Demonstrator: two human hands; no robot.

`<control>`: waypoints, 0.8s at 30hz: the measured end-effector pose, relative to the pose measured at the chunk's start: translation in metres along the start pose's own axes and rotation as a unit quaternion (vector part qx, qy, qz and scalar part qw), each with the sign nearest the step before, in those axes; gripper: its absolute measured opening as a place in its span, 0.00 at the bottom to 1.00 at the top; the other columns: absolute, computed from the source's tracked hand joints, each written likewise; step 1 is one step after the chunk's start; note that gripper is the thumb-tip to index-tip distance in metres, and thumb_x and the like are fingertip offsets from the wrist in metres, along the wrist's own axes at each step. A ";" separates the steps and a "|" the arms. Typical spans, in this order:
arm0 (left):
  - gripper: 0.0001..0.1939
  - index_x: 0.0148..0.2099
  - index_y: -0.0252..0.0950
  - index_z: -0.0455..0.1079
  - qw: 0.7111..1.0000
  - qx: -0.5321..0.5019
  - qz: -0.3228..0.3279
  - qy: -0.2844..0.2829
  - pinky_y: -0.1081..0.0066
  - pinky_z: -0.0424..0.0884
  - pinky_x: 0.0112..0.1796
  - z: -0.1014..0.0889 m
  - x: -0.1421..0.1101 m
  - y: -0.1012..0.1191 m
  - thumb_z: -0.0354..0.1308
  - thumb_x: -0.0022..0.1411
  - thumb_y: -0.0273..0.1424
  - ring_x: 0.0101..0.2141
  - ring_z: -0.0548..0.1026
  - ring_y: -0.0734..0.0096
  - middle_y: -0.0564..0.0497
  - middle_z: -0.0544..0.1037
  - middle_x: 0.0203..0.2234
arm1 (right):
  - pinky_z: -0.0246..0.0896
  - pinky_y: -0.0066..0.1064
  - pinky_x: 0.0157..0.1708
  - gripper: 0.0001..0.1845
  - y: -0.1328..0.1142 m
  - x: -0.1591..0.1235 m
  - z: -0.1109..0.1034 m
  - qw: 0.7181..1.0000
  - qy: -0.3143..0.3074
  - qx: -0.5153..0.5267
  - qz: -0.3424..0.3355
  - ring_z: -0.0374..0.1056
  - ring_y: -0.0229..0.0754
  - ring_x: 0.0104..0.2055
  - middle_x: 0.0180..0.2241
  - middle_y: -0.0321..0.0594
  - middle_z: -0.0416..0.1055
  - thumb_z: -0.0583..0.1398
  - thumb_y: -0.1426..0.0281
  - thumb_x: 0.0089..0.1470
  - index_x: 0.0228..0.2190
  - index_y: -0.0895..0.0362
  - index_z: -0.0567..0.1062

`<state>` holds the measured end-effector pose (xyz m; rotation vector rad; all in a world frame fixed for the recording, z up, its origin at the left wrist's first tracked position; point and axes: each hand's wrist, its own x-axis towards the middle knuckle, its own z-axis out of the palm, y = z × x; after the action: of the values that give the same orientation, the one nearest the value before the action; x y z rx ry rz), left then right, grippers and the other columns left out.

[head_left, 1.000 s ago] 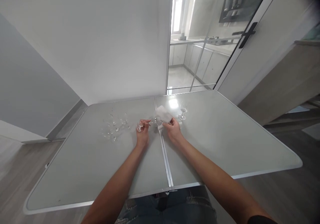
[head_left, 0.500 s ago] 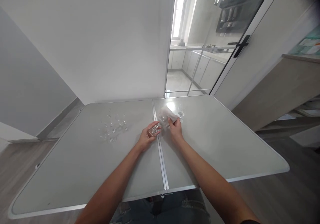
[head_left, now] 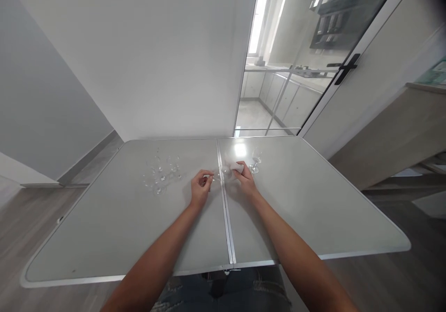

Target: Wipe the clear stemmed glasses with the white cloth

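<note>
My left hand [head_left: 201, 185] is closed on the stem end of a clear stemmed glass [head_left: 226, 169], which lies sideways with its bowl toward my right hand. In my right hand [head_left: 245, 177], fingers closed, is a white cloth or tissue [head_left: 237, 167], bunched against the rim side of the bowl. How far the cloth reaches inside the glass I cannot tell. Another stemmed glass [head_left: 254, 167] stands upright on the table just past my right hand. Off to the left, several clear glasses [head_left: 162, 175] stand close together.
The pale table [head_left: 132, 237] has a metal edge and a metal seam [head_left: 227, 228] running down its middle. A white wall [head_left: 174, 70] rises behind it. At the back right is a glass door with a black handle [head_left: 347, 69].
The glass has turned in my left hand, its foot swinging from toward me to the left. In my right hand, the cloth looks more bunched than before. The camera view has shifted slightly.
</note>
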<state>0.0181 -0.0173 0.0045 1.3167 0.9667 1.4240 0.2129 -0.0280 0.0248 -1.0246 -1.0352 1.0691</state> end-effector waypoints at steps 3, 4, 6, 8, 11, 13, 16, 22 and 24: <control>0.07 0.34 0.36 0.76 1.000 0.004 0.010 0.029 0.75 0.56 0.21 -0.005 -0.001 0.001 0.62 0.58 0.35 0.20 0.62 0.78 0.54 0.70 0.22 | 0.58 0.29 0.33 0.14 -0.004 -0.006 0.000 0.998 -0.038 0.002 0.048 0.61 0.39 0.31 0.30 0.32 0.69 0.65 0.60 0.51 0.40 0.50 0.74; 0.06 0.33 0.36 0.75 1.000 0.000 0.010 0.028 0.75 0.54 0.21 -0.006 0.000 0.001 0.60 0.59 0.33 0.20 0.60 0.78 0.54 0.68 0.21 | 0.58 0.30 0.32 0.16 -0.006 -0.008 0.002 0.997 -0.046 0.010 0.064 0.61 0.40 0.30 0.29 0.32 0.69 0.65 0.59 0.51 0.42 0.50 0.75; 0.08 0.29 0.36 0.72 1.000 -0.015 0.015 0.021 0.74 0.52 0.22 -0.008 0.001 -0.001 0.55 0.58 0.31 0.20 0.58 0.77 0.55 0.65 0.21 | 0.60 0.31 0.33 0.21 -0.008 -0.013 0.007 0.994 -0.061 0.022 0.087 0.62 0.40 0.30 0.27 0.32 0.68 0.64 0.57 0.52 0.46 0.51 0.75; 0.09 0.27 0.36 0.70 0.999 -0.035 0.017 0.023 0.74 0.48 0.21 -0.009 0.003 -0.004 0.52 0.57 0.29 0.20 0.55 0.77 0.55 0.61 0.20 | 0.62 0.32 0.36 0.25 -0.012 -0.018 0.013 0.994 -0.070 0.016 0.087 0.64 0.42 0.31 0.27 0.32 0.68 0.63 0.55 0.53 0.51 0.50 0.75; 0.07 0.26 0.36 0.67 0.997 -0.063 0.006 0.042 0.74 0.45 0.21 -0.009 0.005 -0.008 0.51 0.55 0.28 0.19 0.51 0.77 0.56 0.55 0.17 | 0.62 0.35 0.49 0.28 -0.016 -0.022 0.017 0.997 -0.067 -0.012 0.026 0.67 0.45 0.44 0.40 0.35 0.73 0.63 0.55 0.55 0.56 0.47 0.72; 0.06 0.26 0.36 0.65 0.996 -0.082 -0.025 0.035 0.74 0.44 0.21 -0.008 0.006 -0.011 0.51 0.53 0.28 0.18 0.50 0.78 0.57 0.53 0.16 | 0.58 0.38 0.57 0.29 -0.018 -0.021 0.013 0.996 -0.078 -0.034 -0.026 0.66 0.47 0.52 0.48 0.36 0.72 0.62 0.56 0.56 0.58 0.45 0.71; 0.04 0.25 0.36 0.64 0.988 -0.112 -0.101 0.014 0.75 0.42 0.20 -0.005 0.008 -0.014 0.52 0.51 0.28 0.16 0.47 0.80 0.59 0.51 0.15 | 0.53 0.45 0.61 0.29 -0.017 -0.019 0.002 0.983 -0.132 -0.091 -0.090 0.66 0.51 0.53 0.44 0.37 0.74 0.62 0.57 0.56 0.59 0.46 0.70; 0.04 0.30 0.37 0.67 0.984 -0.120 -0.130 0.006 0.75 0.43 0.19 -0.002 0.009 -0.010 0.56 0.55 0.31 0.16 0.48 0.80 0.60 0.53 0.17 | 0.58 0.46 0.56 0.27 -0.017 -0.015 -0.003 0.973 -0.138 -0.140 -0.117 0.65 0.51 0.43 0.29 0.37 0.70 0.63 0.58 0.54 0.55 0.46 0.75; 0.06 0.34 0.38 0.70 0.995 -0.069 -0.074 0.015 0.75 0.49 0.21 0.000 0.007 -0.005 0.58 0.59 0.35 0.18 0.53 0.78 0.58 0.59 0.19 | 0.62 0.41 0.51 0.26 -0.016 -0.012 0.001 0.986 -0.084 -0.122 -0.081 0.65 0.47 0.40 0.32 0.36 0.70 0.61 0.57 0.55 0.55 0.47 0.74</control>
<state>0.0184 -0.0093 0.0013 1.1037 0.9478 1.3742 0.2129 -0.0421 0.0390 -1.0365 -1.3901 0.9211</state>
